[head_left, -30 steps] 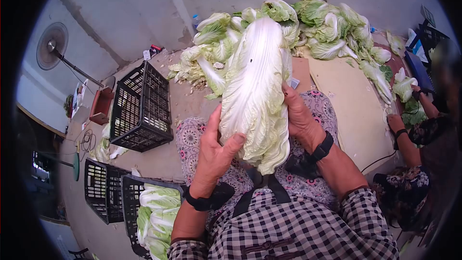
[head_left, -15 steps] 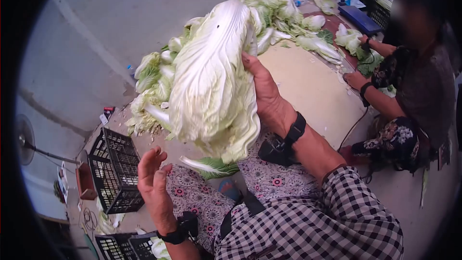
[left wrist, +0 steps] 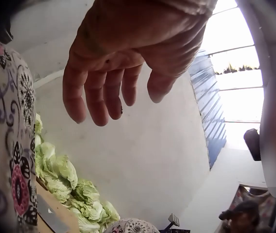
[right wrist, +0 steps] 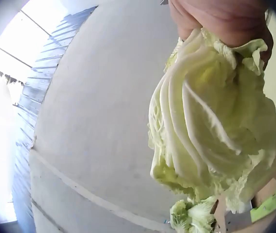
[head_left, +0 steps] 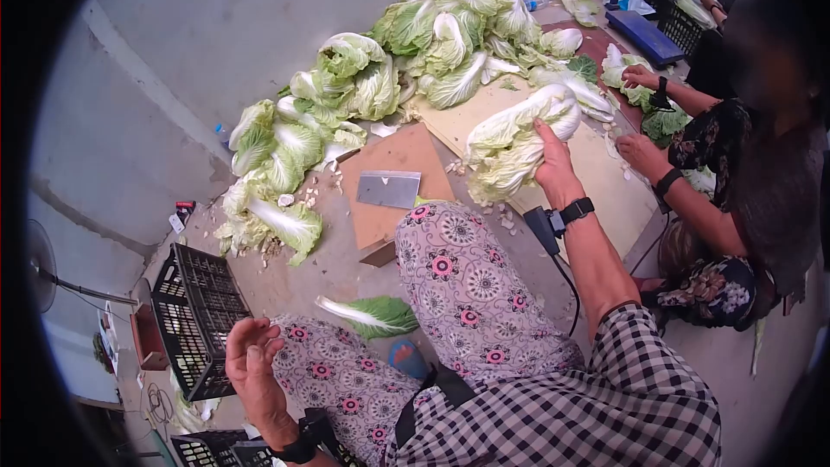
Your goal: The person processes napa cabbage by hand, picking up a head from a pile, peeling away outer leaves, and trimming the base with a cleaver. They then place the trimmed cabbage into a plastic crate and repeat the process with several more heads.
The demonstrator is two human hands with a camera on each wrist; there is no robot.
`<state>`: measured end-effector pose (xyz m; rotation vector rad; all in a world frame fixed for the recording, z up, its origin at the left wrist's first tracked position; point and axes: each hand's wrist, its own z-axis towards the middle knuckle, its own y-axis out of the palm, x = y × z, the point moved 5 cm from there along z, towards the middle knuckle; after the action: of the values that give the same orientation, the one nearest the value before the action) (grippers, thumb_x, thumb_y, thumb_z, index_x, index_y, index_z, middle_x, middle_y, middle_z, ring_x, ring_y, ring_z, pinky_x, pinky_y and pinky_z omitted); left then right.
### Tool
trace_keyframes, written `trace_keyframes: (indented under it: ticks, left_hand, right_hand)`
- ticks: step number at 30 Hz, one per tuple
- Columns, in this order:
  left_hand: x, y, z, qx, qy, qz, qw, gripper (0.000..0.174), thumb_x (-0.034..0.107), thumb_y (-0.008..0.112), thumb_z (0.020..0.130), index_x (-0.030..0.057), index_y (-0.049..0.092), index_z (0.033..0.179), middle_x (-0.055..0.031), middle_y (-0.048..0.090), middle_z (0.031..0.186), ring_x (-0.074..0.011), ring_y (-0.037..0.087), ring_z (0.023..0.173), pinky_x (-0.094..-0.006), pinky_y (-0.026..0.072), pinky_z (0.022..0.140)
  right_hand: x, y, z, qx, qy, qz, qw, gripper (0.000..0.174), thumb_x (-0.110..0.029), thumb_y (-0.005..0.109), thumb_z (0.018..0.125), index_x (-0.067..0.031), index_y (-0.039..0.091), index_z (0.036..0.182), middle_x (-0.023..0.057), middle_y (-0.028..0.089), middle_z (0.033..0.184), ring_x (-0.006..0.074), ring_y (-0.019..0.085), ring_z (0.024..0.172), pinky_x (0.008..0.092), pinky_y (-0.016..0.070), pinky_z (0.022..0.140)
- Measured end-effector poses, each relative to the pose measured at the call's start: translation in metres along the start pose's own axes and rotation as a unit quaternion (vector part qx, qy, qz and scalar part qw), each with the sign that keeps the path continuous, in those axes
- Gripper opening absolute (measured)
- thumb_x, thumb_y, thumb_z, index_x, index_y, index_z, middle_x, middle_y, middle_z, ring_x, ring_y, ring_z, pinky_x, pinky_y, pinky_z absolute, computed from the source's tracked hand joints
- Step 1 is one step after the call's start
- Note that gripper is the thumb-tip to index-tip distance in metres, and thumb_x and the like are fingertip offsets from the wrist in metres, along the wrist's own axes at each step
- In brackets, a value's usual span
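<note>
My right hand grips a pale napa cabbage and holds it over the yellowish board on the floor. The right wrist view shows its ruffled leaf ends below the palm. Apart from it, my left hand hangs in the air by my left knee, holding nothing; its fingers are loosely bent in the left wrist view. Between the hands, a cleaver blade lies on a brown wooden block. One loose green leaf rests on the floor near my foot.
Several napa cabbages are heaped along the wall. At left stands a black plastic crate, with more crates below it. A person sits at right, hands near cabbage leaves. A blue scale stands behind.
My left hand let go of the cabbage and dropped to the lower left. The right hand carried the cabbage away from my body and rightward over the board, uncovering the block and cleaver.
</note>
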<state>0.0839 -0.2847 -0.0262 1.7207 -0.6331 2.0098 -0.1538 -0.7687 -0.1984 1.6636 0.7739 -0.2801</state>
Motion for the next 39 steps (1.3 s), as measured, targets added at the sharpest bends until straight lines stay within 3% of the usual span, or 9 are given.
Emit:
trace_keyframes:
  ticks: [4, 7, 8, 11, 14, 18, 25, 32, 39]
  left_hand:
    - [-0.006, 0.006, 0.002, -0.005, -0.015, 0.0, 1.0, 0.035, 0.019, 0.053, 0.087, 0.0005, 0.048, 0.116, -0.0118, 0.055, 0.107, -0.0213, 0.057, 0.093, -0.0293, 0.0492, 0.076]
    - [-0.013, 0.003, 0.003, -0.015, -0.018, 0.003, 1.0, 0.035, 0.019, 0.054, 0.087, 0.0005, 0.048, 0.116, -0.0119, 0.055, 0.107, -0.0211, 0.057, 0.093, -0.0292, 0.049, 0.075]
    - [-0.014, 0.001, 0.002, -0.019, -0.017, 0.003, 1.0, 0.036, 0.02, 0.054, 0.087, 0.0006, 0.048, 0.116, -0.012, 0.055, 0.108, -0.0209, 0.057, 0.093, -0.0291, 0.0489, 0.075]
    - [-0.013, -0.009, 0.001, -0.015, -0.012, 0.004, 1.0, 0.036, 0.021, 0.055, 0.087, 0.001, 0.048, 0.116, -0.0113, 0.055, 0.108, -0.0203, 0.057, 0.092, -0.0284, 0.0488, 0.075]
    - [-0.01, -0.024, -0.006, 0.007, -0.018, 0.013, 1.0, 0.042, 0.026, 0.059, 0.084, -0.0004, 0.049, 0.114, -0.0115, 0.056, 0.106, -0.0193, 0.058, 0.091, -0.0282, 0.0483, 0.076]
    - [-0.007, -0.067, -0.034, 0.056, -0.038, 0.019, 0.998, 0.036, 0.021, 0.056, 0.085, 0.0011, 0.049, 0.114, -0.0121, 0.056, 0.109, -0.0193, 0.057, 0.093, -0.0278, 0.0465, 0.077]
    - [0.021, -0.172, -0.143, 0.244, -0.063, 0.085, 0.964, 0.038, 0.023, 0.054, 0.087, 0.0013, 0.049, 0.118, -0.0117, 0.057, 0.109, -0.0177, 0.058, 0.093, -0.0287, 0.0476, 0.075]
    - [0.016, -0.232, -0.266, 0.428, -0.098, 0.037, 0.898, 0.047, 0.032, 0.058, 0.085, 0.0035, 0.048, 0.121, -0.0119, 0.053, 0.118, -0.0203, 0.055, 0.1, -0.0344, 0.0486, 0.077]
    - [0.0, -0.275, -0.389, 0.467, -0.253, 0.439, 0.725, 0.048, 0.025, 0.059, 0.082, -0.0069, 0.049, 0.117, -0.0199, 0.059, 0.11, -0.0268, 0.056, 0.1, -0.0339, 0.0424, 0.086]
  right_hand:
    - [-0.014, -0.042, 0.027, 0.012, -0.078, -0.134, 0.988, 0.058, -0.016, 0.07, 0.075, -0.0075, 0.042, 0.125, 0.0154, 0.051, 0.122, 0.0322, 0.052, 0.107, 0.05, 0.0448, 0.086]
    - [-0.022, -0.07, 0.02, 0.209, -0.012, -0.346, 0.915, 0.069, -0.024, 0.072, 0.073, -0.0079, 0.036, 0.13, 0.0162, 0.039, 0.133, 0.0348, 0.044, 0.114, 0.048, 0.0418, 0.086]
    - [-0.019, -0.067, 0.018, 0.177, 0.022, -0.343, 0.922, 0.08, -0.022, 0.071, 0.073, -0.0035, 0.024, 0.136, 0.0179, 0.037, 0.131, 0.0313, 0.031, 0.125, 0.049, 0.0356, 0.091]
    - [-0.003, -0.029, 0.005, 0.04, 0.036, -0.332, 0.942, 0.074, -0.025, 0.067, 0.076, -0.0043, 0.026, 0.135, 0.0161, 0.043, 0.125, 0.028, 0.04, 0.117, 0.046, 0.0394, 0.087]
    - [0.009, 0.041, -0.025, -0.088, 0.035, -0.37, 0.924, 0.058, -0.024, 0.062, 0.081, -0.0024, 0.037, 0.128, 0.0117, 0.05, 0.115, 0.0205, 0.056, 0.096, 0.0336, 0.0469, 0.076]
    - [0.017, 0.127, -0.089, -0.274, 0.027, -0.342, 0.898, 0.049, -0.023, 0.059, 0.085, -0.0036, 0.04, 0.125, 0.0125, 0.054, 0.114, 0.0189, 0.059, 0.093, 0.0311, 0.0493, 0.075]
    - [0.045, 0.187, -0.218, -0.552, 0.068, -0.407, 0.725, 0.05, -0.031, 0.051, 0.089, -0.0034, 0.04, 0.129, 0.0131, 0.055, 0.116, 0.0152, 0.058, 0.097, 0.0269, 0.046, 0.083]
    - [0.084, 0.197, -0.282, -0.636, 0.101, -0.434, 0.63, 0.052, -0.029, 0.058, 0.081, -0.0007, 0.046, 0.123, 0.0101, 0.058, 0.109, 0.0156, 0.057, 0.093, 0.0277, 0.042, 0.087]
    - [0.107, 0.198, -0.296, -0.669, 0.15, -0.452, 0.571, 0.055, -0.03, 0.061, 0.077, 0.0003, 0.047, 0.121, 0.0087, 0.057, 0.106, 0.0156, 0.055, 0.095, 0.0284, 0.0407, 0.087]
